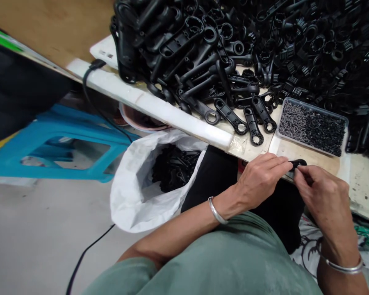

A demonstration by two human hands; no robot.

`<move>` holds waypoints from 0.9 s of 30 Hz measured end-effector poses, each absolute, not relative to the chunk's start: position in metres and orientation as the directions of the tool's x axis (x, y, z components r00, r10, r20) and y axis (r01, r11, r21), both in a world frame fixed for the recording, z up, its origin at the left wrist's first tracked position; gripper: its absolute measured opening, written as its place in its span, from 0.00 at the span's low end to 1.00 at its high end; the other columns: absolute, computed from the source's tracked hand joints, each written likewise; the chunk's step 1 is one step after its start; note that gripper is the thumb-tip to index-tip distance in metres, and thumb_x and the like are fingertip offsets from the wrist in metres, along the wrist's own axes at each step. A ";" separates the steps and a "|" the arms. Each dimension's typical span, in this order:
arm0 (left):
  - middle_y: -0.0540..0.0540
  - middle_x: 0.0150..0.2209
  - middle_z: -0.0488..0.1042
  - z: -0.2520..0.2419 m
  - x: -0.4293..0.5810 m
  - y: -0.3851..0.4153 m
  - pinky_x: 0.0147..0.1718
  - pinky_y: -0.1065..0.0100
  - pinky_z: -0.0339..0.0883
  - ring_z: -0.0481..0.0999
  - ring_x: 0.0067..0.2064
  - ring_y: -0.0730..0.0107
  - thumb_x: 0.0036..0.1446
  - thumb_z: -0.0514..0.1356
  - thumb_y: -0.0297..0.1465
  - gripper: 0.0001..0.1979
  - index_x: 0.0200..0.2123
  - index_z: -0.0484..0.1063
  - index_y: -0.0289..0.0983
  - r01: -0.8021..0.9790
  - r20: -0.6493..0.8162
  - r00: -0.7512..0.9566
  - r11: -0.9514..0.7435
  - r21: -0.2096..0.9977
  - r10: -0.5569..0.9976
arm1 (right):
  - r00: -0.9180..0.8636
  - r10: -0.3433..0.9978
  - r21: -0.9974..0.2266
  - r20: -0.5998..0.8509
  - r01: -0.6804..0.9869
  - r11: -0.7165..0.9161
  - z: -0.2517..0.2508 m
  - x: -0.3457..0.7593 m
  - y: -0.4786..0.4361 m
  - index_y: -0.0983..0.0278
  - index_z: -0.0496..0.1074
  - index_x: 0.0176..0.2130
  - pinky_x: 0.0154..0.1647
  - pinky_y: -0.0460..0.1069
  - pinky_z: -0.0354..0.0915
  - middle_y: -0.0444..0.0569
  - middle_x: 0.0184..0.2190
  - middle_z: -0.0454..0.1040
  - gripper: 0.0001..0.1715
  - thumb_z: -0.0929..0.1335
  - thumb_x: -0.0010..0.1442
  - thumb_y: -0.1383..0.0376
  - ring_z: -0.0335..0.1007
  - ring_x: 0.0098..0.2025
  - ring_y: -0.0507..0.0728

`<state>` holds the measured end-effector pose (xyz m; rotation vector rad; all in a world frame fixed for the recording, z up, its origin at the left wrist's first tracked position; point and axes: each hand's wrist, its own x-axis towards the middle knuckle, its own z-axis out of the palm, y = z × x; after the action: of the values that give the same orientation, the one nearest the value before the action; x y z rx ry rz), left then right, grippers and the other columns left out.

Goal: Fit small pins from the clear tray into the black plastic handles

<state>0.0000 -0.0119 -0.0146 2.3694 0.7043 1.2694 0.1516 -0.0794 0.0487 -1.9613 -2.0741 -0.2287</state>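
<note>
My left hand (pixel 261 176) is closed around a small black plastic lever part (pixel 299 162) at the front edge of the workbench. Its rounded end sticks out past the fingers; the rest is hidden. My right hand (pixel 324 194) meets that end with thumb and fingers pinched together; whatever sits in the pinch is too small to make out. Just beyond both hands stands a clear plastic box (pixel 347 135) of tiny screws (pixel 310 125), greyish on the left, black on the right. Several similar levers (pixel 253 126) with ring-shaped ends lie left of the box.
A big heap of black plastic parts (pixel 199 53) covers the bench behind. Below its white edge strip (pixel 160 108) an open white sack (pixel 126 196) holds more black parts. A blue plastic stool (pixel 70 123) stands left; a black cable (pixel 86 86) hangs off the bench.
</note>
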 end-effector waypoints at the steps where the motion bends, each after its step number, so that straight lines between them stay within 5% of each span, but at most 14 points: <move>1: 0.44 0.44 0.81 -0.014 0.000 -0.012 0.47 0.66 0.73 0.79 0.44 0.69 0.71 0.50 0.24 0.11 0.45 0.73 0.32 0.240 0.666 0.469 -0.810 0.536 0.580 | -0.014 0.962 -0.119 0.272 0.992 0.048 0.051 0.153 -0.079 0.67 0.77 0.36 0.30 0.49 0.67 0.52 0.29 0.79 0.14 0.64 0.67 0.63 0.77 0.29 0.57; 6: 0.44 0.43 0.81 -0.012 -0.001 -0.011 0.46 0.66 0.75 0.79 0.44 0.68 0.70 0.50 0.23 0.12 0.45 0.73 0.32 0.203 0.654 0.477 -0.798 0.568 0.587 | 0.201 0.979 -0.426 -0.003 0.886 -0.184 0.059 0.163 -0.077 0.63 0.79 0.38 0.28 0.47 0.67 0.46 0.23 0.78 0.16 0.66 0.64 0.56 0.74 0.23 0.54; 9: 0.44 0.44 0.81 -0.012 -0.002 -0.010 0.46 0.67 0.75 0.79 0.43 0.69 0.70 0.50 0.23 0.11 0.45 0.73 0.32 0.197 0.653 0.476 -0.795 0.574 0.589 | 0.315 0.945 -0.481 -0.086 0.818 -0.316 0.059 0.164 -0.076 0.62 0.78 0.35 0.24 0.46 0.65 0.45 0.21 0.76 0.18 0.66 0.62 0.52 0.73 0.21 0.53; 19: 0.43 0.43 0.79 -0.009 -0.005 -0.009 0.46 0.67 0.73 0.76 0.42 0.69 0.72 0.46 0.26 0.17 0.40 0.75 0.33 0.210 0.608 0.541 -0.794 0.571 0.581 | 0.360 0.921 -0.428 -0.149 0.816 -0.388 0.064 0.160 -0.071 0.61 0.76 0.33 0.24 0.45 0.66 0.45 0.20 0.76 0.18 0.65 0.60 0.52 0.75 0.22 0.54; 27: 0.42 0.47 0.75 -0.004 -0.005 -0.010 0.44 0.64 0.69 0.70 0.44 0.64 0.72 0.44 0.26 0.18 0.47 0.74 0.33 0.271 0.512 0.669 -0.819 0.506 0.538 | 0.304 0.938 -0.332 -0.165 0.879 -0.343 0.073 0.155 -0.064 0.60 0.75 0.30 0.26 0.48 0.65 0.45 0.19 0.76 0.17 0.63 0.59 0.54 0.77 0.23 0.56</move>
<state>-0.0051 -0.0101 -0.0036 2.4965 0.6351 0.9447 0.1552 -0.0637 0.0726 -2.3865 -1.6834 0.4939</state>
